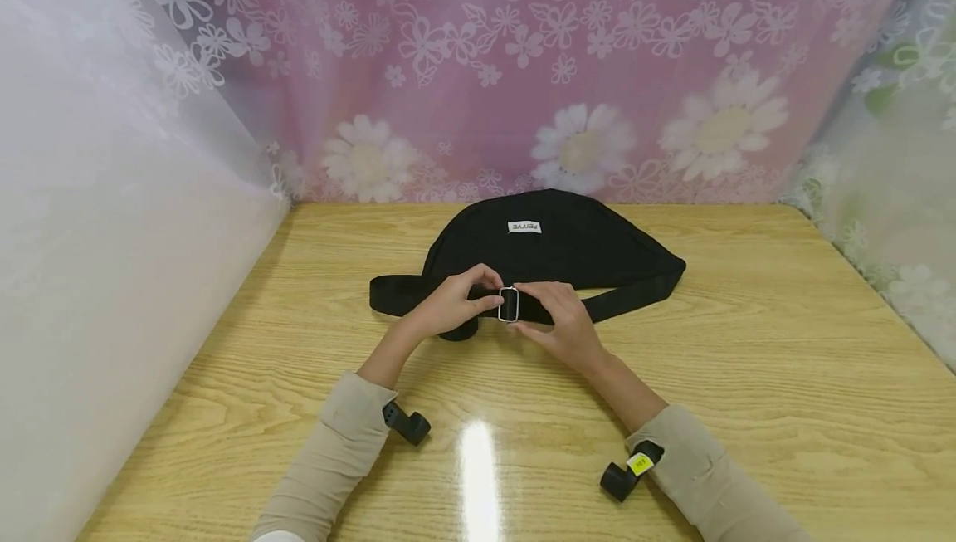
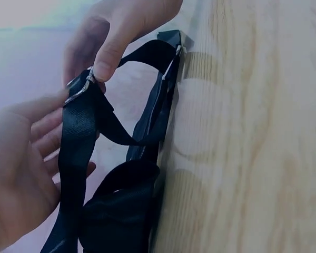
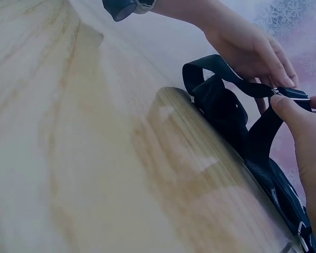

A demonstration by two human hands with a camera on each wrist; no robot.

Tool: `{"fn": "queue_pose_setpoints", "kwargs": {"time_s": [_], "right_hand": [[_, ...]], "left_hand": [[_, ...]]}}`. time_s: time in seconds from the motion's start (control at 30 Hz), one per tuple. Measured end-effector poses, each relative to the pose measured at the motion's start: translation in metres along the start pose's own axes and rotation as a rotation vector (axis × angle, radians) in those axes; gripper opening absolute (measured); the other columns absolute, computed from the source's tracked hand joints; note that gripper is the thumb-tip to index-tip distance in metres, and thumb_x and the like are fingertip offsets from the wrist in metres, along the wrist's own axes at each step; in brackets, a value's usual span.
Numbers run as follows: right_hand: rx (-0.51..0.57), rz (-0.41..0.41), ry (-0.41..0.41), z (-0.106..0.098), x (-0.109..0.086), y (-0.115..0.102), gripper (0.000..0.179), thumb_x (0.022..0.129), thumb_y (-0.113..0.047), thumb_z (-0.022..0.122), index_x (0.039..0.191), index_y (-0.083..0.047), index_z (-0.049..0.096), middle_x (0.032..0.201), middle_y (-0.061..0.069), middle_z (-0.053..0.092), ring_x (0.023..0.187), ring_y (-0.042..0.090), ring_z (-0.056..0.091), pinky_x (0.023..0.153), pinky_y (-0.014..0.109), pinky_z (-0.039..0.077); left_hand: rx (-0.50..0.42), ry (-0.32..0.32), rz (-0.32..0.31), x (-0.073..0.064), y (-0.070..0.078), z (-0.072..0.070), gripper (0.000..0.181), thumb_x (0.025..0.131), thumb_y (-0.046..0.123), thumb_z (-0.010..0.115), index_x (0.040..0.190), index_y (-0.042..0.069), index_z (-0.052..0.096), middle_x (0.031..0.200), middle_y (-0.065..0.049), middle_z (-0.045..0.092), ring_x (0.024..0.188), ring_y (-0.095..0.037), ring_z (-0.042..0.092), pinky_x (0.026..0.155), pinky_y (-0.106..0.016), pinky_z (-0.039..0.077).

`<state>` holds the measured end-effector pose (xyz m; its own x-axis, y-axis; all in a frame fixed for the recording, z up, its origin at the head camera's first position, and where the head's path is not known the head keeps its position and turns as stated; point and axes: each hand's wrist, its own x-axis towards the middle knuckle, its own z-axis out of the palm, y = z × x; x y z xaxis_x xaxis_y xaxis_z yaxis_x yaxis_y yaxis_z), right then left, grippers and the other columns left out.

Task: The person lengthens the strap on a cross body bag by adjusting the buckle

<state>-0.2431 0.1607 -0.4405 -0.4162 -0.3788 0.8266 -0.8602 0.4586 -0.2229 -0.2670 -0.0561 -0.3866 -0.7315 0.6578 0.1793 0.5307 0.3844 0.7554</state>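
A black waist bag with a small white label lies on the wooden table. Its black webbing strap runs along the front side. On the strap sits a silver rectangular slide buckle, raised off the table in the left wrist view. My left hand pinches the buckle's left edge between thumb and fingers. From the other side, my right hand grips the buckle, thumb on its edge. Strap loops hang below and left of the hands. Some fingertips are hidden behind the strap.
The wooden table spreads around the bag. Pink flowered curtain hangs behind it, with a pale sheet at the left. Black wrist devices are strapped at both sleeves. Another metal ring shows on the bag.
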Motion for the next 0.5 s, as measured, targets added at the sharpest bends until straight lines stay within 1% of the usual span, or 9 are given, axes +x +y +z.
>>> {"fn": "queue_pose_setpoints", "kwargs": {"time_s": [0.07,0.13,0.2,0.27,0.33,0.4,0.5], "right_hand": [[0.001,0.008,-0.001,-0.0003,-0.0003,0.0004,0.057,0.069,-0.014,0.082,0.118,0.0,0.058,0.108,0.011,0.06,0.094,0.026,0.054,0.078,0.038,0.039],[0.005,0.017,-0.005,-0.0007,-0.0005,0.0005,0.053,0.076,-0.022,0.077,0.119,0.0,0.057,0.109,0.011,0.059,0.095,0.026,0.054,0.079,0.038,0.039],[0.013,0.027,-0.011,-0.0013,-0.0005,0.0002,0.05,0.082,-0.029,0.07,0.12,0.0,0.057,0.11,0.011,0.059,0.097,0.026,0.053,0.081,0.038,0.039],[0.017,0.035,-0.019,-0.0017,-0.0003,-0.0005,0.05,0.085,-0.034,0.064,0.121,0.0,0.056,0.111,0.011,0.058,0.099,0.026,0.053,0.083,0.037,0.039],[0.022,0.039,-0.024,-0.0017,-0.0004,-0.0008,0.051,0.086,-0.037,0.062,0.122,0.0,0.056,0.113,0.011,0.058,0.1,0.025,0.053,0.086,0.037,0.039],[0.023,0.04,-0.025,-0.0015,-0.0004,-0.0011,0.052,0.086,-0.038,0.061,0.122,0.0,0.055,0.113,0.011,0.058,0.101,0.025,0.053,0.087,0.037,0.038],[0.023,0.037,-0.022,-0.0009,-0.0009,-0.001,0.053,0.086,-0.039,0.06,0.122,0.0,0.055,0.113,0.011,0.058,0.101,0.025,0.053,0.087,0.036,0.039]], "left_hand": [[0.03,-0.026,0.014,-0.0001,0.0008,0.0005,0.036,0.088,0.025,0.064,0.117,0.009,0.051,0.108,-0.002,0.058,0.099,-0.016,0.055,0.083,-0.031,0.045],[0.112,-0.039,0.029,0.0,0.0017,0.0017,0.049,0.083,0.03,0.069,0.123,0.01,0.049,0.115,-0.003,0.056,0.105,-0.018,0.053,0.086,-0.032,0.043],[0.213,-0.034,0.052,0.0002,0.003,0.0032,0.058,0.079,0.034,0.072,0.127,0.01,0.048,0.12,-0.003,0.054,0.11,-0.019,0.051,0.089,-0.033,0.042],[0.322,-0.015,0.077,0.0002,0.0041,0.0045,0.062,0.078,0.037,0.073,0.128,0.011,0.049,0.124,-0.003,0.053,0.113,-0.02,0.05,0.09,-0.034,0.041],[0.4,0.009,0.105,-0.0001,0.0052,0.0053,0.061,0.077,0.037,0.073,0.128,0.011,0.05,0.123,-0.004,0.054,0.111,-0.02,0.051,0.089,-0.035,0.042],[0.444,0.032,0.125,-0.0004,0.0056,0.0055,0.06,0.077,0.036,0.074,0.127,0.012,0.052,0.12,-0.004,0.056,0.105,-0.021,0.054,0.085,-0.035,0.044],[0.5,0.045,0.141,-0.0011,0.006,0.005,0.06,0.076,0.039,0.074,0.127,0.014,0.053,0.115,-0.003,0.059,0.098,-0.02,0.057,0.08,-0.034,0.046]]}}
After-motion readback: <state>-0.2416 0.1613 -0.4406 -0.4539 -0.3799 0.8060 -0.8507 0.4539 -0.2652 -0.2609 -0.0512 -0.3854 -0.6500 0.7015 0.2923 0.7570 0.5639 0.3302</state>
